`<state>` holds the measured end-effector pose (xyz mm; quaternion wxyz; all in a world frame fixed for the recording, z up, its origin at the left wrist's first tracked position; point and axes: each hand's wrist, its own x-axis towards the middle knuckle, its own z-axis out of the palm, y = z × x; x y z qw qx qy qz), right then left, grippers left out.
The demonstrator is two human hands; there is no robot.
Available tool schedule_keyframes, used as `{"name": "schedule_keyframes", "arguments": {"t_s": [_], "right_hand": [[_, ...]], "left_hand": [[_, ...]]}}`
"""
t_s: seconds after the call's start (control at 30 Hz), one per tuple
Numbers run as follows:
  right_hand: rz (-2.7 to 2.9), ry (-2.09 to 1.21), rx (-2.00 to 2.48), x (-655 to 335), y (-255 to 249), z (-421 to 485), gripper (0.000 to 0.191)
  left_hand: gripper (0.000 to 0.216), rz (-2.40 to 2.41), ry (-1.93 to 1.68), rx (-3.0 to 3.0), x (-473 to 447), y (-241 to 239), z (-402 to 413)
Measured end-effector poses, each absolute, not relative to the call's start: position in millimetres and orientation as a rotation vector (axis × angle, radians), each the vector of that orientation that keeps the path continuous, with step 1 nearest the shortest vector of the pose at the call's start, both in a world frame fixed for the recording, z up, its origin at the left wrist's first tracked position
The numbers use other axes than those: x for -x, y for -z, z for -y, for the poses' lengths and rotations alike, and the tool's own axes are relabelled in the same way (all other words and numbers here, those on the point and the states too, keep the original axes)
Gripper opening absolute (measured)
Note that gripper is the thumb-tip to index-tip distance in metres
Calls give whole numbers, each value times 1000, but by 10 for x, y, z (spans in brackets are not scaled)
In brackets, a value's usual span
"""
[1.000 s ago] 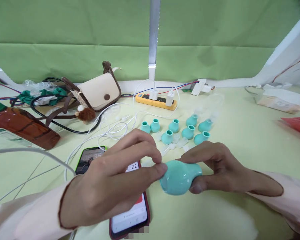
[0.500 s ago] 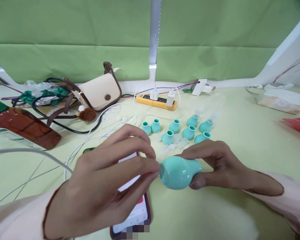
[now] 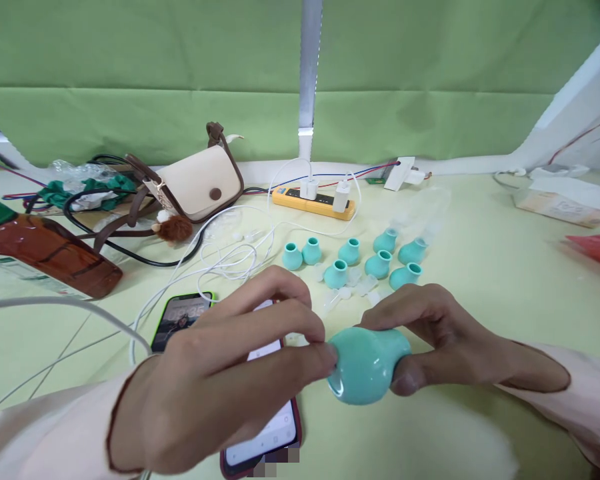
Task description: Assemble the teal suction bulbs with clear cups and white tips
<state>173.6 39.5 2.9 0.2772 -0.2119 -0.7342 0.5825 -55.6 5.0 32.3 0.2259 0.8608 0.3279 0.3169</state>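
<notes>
A shiny teal rubber bulb point(image 3: 364, 367) is held in the air over the front of the table, its narrow neck towards the right. My right hand point(image 3: 443, 343) is closed around that neck, thumb below and fingers above. At the wide end, my left hand point(image 3: 235, 370) has its fingertips pinched together against the rubber. Whether something small sits in that pinch is hidden. Several similar teal bulbs stand behind, among them one nearby bulb point(image 3: 336, 274). Small clear plastic pieces point(image 3: 341, 294) lie in front of them.
Under my left hand lies a lit phone point(image 3: 275, 427), with a green-edged phone point(image 3: 177, 317) beside it. White cables cross the left side. Farther back are a yellow power strip point(image 3: 313, 202), a cream bag point(image 3: 200, 183) and a reddish-brown bottle point(image 3: 55, 253). A red item point(image 3: 597, 248) lies right.
Both hands and the bulb have shifted slightly down and to the right. The bulb has turned a little, hiding its flat end. More of the green-edged phone shows.
</notes>
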Motion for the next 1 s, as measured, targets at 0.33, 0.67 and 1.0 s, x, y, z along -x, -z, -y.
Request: {"name": "schedule_keyframes", "arguments": {"t_s": [0.33,0.67,1.0], "right_hand": [[1953,-1510,508,-1757,-10,-429,39],[1996,-1260,553,-1794,-16,-493,52],[1995,-1101,540,-1825,-4,-521,48]], "left_hand": [[18,-772,-922,-2720,548,-456,-105],[10,-1039,-1030,-2764,705,-474,-212],[12,-929,-642,-2875,817,-537,-284]]}}
